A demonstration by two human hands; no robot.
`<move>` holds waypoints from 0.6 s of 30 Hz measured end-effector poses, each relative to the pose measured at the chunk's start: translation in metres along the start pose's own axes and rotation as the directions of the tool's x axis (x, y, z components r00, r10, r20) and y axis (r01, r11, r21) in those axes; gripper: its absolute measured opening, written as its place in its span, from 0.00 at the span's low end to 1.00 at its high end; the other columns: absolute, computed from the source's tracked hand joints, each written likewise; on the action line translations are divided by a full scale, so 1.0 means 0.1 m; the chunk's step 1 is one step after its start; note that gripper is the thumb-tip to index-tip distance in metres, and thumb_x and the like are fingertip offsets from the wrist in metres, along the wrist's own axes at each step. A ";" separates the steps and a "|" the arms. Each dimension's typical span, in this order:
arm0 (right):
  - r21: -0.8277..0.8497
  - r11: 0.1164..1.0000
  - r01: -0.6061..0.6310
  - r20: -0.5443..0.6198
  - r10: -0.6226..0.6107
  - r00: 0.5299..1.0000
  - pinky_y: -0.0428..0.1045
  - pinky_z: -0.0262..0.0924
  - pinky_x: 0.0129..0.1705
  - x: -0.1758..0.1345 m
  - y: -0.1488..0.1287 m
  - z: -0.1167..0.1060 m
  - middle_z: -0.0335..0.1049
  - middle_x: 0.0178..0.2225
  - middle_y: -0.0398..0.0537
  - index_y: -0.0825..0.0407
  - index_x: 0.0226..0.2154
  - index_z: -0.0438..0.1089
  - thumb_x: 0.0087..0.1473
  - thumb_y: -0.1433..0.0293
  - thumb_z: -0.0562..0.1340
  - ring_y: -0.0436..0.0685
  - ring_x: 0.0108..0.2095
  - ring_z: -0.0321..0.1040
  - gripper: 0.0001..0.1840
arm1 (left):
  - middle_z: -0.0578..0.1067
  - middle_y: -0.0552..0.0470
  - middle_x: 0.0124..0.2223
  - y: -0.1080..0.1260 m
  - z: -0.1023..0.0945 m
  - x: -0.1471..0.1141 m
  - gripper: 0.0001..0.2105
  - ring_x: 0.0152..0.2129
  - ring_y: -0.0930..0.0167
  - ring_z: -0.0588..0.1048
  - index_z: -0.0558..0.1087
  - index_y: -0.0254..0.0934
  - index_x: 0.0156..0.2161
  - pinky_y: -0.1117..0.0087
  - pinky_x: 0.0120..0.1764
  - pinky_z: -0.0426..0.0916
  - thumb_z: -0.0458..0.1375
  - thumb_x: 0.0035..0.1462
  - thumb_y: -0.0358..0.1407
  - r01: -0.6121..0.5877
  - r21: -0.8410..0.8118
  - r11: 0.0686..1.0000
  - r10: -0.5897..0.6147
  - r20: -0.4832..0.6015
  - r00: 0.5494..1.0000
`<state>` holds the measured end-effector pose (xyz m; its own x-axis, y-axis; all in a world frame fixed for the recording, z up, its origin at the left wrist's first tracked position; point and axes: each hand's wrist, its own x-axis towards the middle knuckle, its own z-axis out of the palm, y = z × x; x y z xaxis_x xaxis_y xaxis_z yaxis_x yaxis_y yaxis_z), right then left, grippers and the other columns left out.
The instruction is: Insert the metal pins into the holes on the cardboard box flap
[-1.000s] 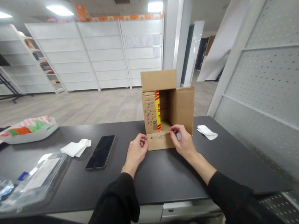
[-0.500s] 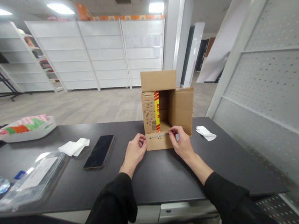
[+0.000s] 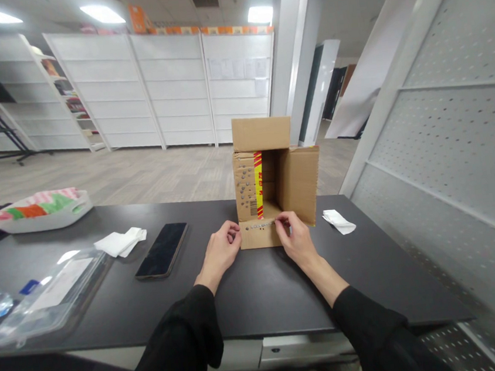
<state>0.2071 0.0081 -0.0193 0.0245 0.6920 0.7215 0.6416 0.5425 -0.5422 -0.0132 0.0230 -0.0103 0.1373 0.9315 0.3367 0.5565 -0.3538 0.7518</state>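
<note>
A cardboard box [image 3: 298, 183] stands on the dark table with its opening towards me and its flaps spread. Small grey round pieces, too small to name surely, dot its left flap [image 3: 245, 209]. More of them form a row along the lower flap [image 3: 260, 240]. My left hand [image 3: 225, 244] is curled with its fingertips at that lower flap's left edge. Above the flap's right part, my right hand [image 3: 296, 236] pinches thumb and forefinger together at the end of the row; whatever is between them is hidden.
On the dark table [image 3: 251, 303], left of my hands, lie a phone [image 3: 163, 250], white tissues [image 3: 123, 241], a clear plastic case [image 3: 59, 291] and a white basket [image 3: 73, 214] with coloured cloth. Another tissue [image 3: 338, 221] lies right of the box. A perforated panel [image 3: 455, 146] borders the right side.
My right hand has shifted slightly left along the row on the lower flap. My left hand stays at the flap's left edge. The whole view has moved a little.
</note>
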 end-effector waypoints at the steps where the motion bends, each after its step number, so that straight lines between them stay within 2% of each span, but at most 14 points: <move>1: -0.007 1.000 0.006 0.000 -0.006 1.000 0.54 0.64 0.42 0.00 0.00 0.00 0.71 0.35 0.50 0.50 0.38 0.65 0.62 0.68 0.55 0.58 0.37 0.68 0.05 | 0.75 0.55 0.31 0.00 0.00 0.00 0.06 0.25 0.74 0.71 0.71 0.39 0.38 0.73 0.31 0.64 0.54 0.56 0.37 0.000 -0.002 1.000 0.000 -0.001 1.000; 9: -0.070 0.996 0.046 0.002 -0.046 0.999 0.55 0.63 0.41 0.00 0.00 0.01 0.68 0.35 0.51 0.50 0.36 0.65 0.61 0.70 0.55 0.60 0.38 0.66 0.04 | 0.75 0.54 0.31 -0.04 0.01 0.01 0.07 0.25 0.74 0.71 0.70 0.39 0.38 0.73 0.31 0.63 0.53 0.56 0.37 0.001 -0.010 1.000 -0.001 0.002 1.000; 18: -0.100 0.995 0.005 0.029 -0.002 1.000 0.54 0.63 0.40 -0.03 0.02 0.04 0.67 0.34 0.51 0.51 0.35 0.68 0.60 0.71 0.55 0.59 0.37 0.66 0.07 | 0.75 0.54 0.31 -0.02 0.00 0.00 0.07 0.25 0.74 0.71 0.70 0.39 0.37 0.73 0.32 0.65 0.54 0.56 0.38 -0.004 0.008 1.000 0.004 -0.005 1.000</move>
<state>0.2046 0.0087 -0.0245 0.0013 0.7045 0.7097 0.7151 0.4954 -0.4932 -0.0139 0.0238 -0.0118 0.1352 0.9296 0.3429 0.5628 -0.3569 0.7456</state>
